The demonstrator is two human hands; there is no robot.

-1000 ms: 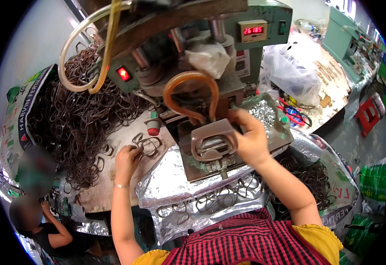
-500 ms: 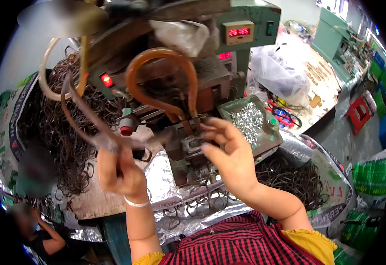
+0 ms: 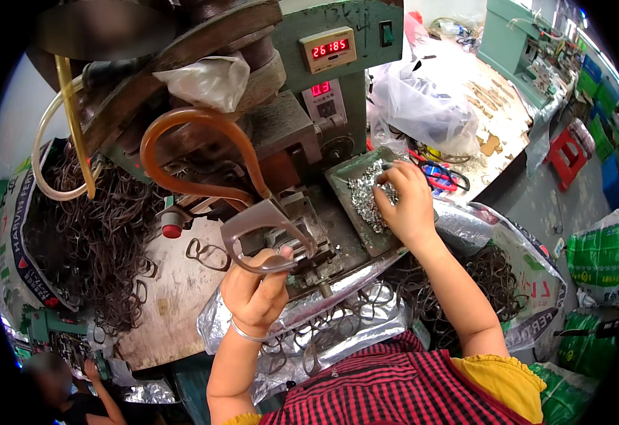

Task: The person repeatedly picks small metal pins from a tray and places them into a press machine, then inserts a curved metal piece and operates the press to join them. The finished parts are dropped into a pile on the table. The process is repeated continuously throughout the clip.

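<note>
My left hand (image 3: 258,292) is closed on a brown eyeglass frame (image 3: 233,234). It holds the frame tilted in front of the metal fixture (image 3: 314,237) of a green bench machine, partly covering that fixture. Over at the right, my right hand (image 3: 410,204) reaches into a green metal tray (image 3: 338,176) heaped with small silvery metal pieces (image 3: 364,193). Its thumb and fingertips are drawn together at the pile; whatever they pinch is too small to make out. An orange-brown hose (image 3: 155,134) loops above the held frame.
Many dark eyeglass frames (image 3: 104,248) are heaped at the left, and more (image 3: 490,283) fill a sack at the right. A red button (image 3: 171,231) juts out beside the machine. Pliers (image 3: 458,180) and a plastic bag (image 3: 423,106) lie beyond the tray. Another person (image 3: 86,404) sits lower left.
My right hand has gone from the machine's fixture to the tray of metal pieces. My left hand has brought the eyeglass frame rightward, close to the fixture. The view has shifted.
</note>
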